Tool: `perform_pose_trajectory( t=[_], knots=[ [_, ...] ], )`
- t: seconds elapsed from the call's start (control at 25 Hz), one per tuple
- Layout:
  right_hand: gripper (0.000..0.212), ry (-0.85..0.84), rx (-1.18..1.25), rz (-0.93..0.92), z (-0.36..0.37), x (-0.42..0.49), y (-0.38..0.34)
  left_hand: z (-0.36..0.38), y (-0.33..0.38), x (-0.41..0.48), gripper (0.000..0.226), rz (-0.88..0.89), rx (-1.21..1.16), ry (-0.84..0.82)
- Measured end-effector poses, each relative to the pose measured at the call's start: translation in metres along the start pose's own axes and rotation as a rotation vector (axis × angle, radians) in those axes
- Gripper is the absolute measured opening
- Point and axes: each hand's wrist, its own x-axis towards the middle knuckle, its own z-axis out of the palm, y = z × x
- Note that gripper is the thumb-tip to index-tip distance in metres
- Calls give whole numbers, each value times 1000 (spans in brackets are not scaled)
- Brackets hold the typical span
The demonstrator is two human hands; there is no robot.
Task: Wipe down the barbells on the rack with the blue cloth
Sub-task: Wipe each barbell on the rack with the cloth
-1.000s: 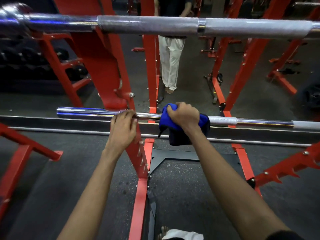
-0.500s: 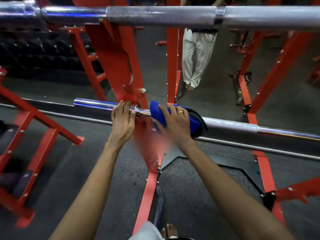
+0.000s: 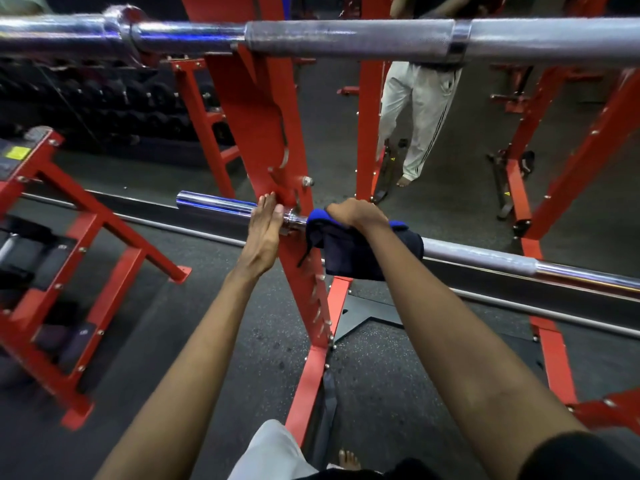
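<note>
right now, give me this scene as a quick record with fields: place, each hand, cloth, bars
place: gym, red rack
left hand: fingers straight, resting on the lower barbell near its sleeve end
right hand: gripping the blue cloth on the lower barbell, just right of the rack upright
blue cloth: draped over the bar, hanging below it
upper barbell: on the rack, untouched
other: a person's legs visible behind

The scene is dimly lit, blue-white glare is seen on the chromed steel upper barbell, straight lines are bent at the edges, and the corners are slightly blurred.
</note>
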Motion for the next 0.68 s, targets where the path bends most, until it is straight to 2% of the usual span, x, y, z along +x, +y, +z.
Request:
perform_pose_trajectory(
  t=[0.08, 0.16, 0.24, 0.32, 0.4, 0.52, 0.6, 0.68],
  knots=[
    [75, 190, -52, -103, 9, -6, -6, -6, -8, 2, 75, -7, -205, 47],
    [76, 441, -259, -352, 24, -20, -4, -12, -16, 2, 66, 31, -236, 135],
    [72, 614, -444, -520, 42, -30, 4, -21, -31, 11, 61, 66, -63, 243],
    [56, 732, -411, -547, 67, -31, 15, -37, -53, 26, 62, 94, 177, 265],
    [51, 821, -233, -542, 95, -35, 27, -61, -77, 44, 58, 184, 428, 233],
    [68, 929, 177, -443, 135, -48, 40, -106, -110, 56, 44, 271, 628, 169],
    [71, 1009, 626, -282, 157, -61, 28, -119, -123, 57, 47, 300, 624, 121],
    [65, 1090, 1086, -15, 166, -66, -3, -115, -129, 60, 52, 317, 595, 116]
  ],
)
